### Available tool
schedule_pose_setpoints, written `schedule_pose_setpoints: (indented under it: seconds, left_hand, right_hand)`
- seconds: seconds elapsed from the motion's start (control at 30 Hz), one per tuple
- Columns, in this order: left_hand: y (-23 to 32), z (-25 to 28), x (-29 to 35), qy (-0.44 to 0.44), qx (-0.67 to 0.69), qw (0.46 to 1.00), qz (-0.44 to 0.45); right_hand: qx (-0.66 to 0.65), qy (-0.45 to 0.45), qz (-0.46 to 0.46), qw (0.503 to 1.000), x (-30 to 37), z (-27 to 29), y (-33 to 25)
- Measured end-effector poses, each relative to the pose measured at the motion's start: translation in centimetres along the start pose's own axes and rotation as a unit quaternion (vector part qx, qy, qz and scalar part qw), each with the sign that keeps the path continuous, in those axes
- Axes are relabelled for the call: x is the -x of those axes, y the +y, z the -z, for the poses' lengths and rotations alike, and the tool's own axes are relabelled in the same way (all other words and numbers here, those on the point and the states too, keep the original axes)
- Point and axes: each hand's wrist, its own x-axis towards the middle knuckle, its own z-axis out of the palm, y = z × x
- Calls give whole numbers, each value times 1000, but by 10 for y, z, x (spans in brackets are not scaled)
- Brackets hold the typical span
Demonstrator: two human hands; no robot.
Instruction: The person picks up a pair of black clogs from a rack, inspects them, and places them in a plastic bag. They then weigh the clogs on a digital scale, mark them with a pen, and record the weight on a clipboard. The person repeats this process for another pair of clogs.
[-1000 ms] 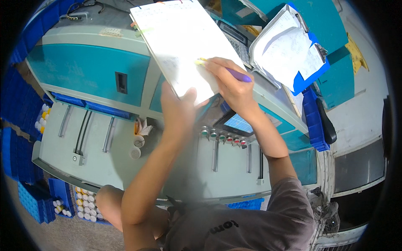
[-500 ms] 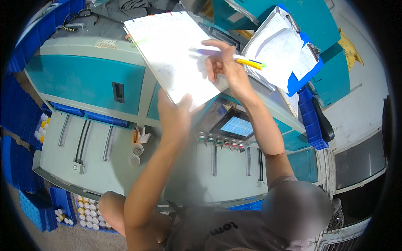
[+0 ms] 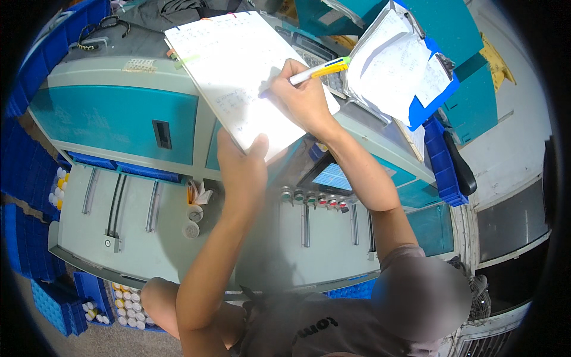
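Observation:
A white notebook (image 3: 223, 56), with handwriting on its open page and coloured tabs along its edge, is held up over the machine. My left hand (image 3: 242, 169) grips its lower corner, thumb on top of the page. In my right hand (image 3: 303, 101) is a white pen (image 3: 304, 76) with a yellow clip and a green end. Its tip, mostly hidden by glare and my fingers, points down at the middle of the page. My right hand rests against the paper.
A grey-and-teal machine (image 3: 113, 119) spans the view, with a small screen (image 3: 334, 177) and a row of knobs (image 3: 321, 200). Clipboards with papers (image 3: 389, 65) lie at the far right beside a blue bin (image 3: 443, 160). Two small cups (image 3: 191, 229) stand on the worktop; white-capped bottles (image 3: 132, 309) fill a crate below.
My right hand has come down onto the page and turned the pen from nearly level to a writing slant. The notebook has shifted slightly left in view.

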Motion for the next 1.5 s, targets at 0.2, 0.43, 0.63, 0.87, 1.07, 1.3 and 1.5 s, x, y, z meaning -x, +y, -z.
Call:
schedule_pose_setpoints:
  seconds: [0.2, 0.43, 0.63, 0.87, 1.07, 1.3, 1.5]
  left_hand:
    - [2, -1, 1, 3, 4, 1000, 4]
    - [2, -1, 2, 4, 7, 1000, 5]
    - [3, -1, 1, 7, 1, 1000, 11]
    - [4, -2, 2, 6, 1, 1000, 7]
    - [3, -2, 2, 5, 1, 1000, 4]
    - [3, -1, 1, 5, -4, 1000, 6]
    - [3, -1, 2, 5, -7, 1000, 7]
  right_hand:
    - [0, 1, -3, 1000, -1, -1, 0]
    - [30, -7, 8, 999, 0, 0, -2]
    - [55, -1, 9, 998, 0, 0, -3]
    - [61, 6, -14, 998, 1, -1, -6]
    - [48, 1, -8, 999, -1, -1, 0]
    - [40, 11, 14, 999, -2, 1, 5]
    - [54, 8, 4, 998, 0, 0, -1]
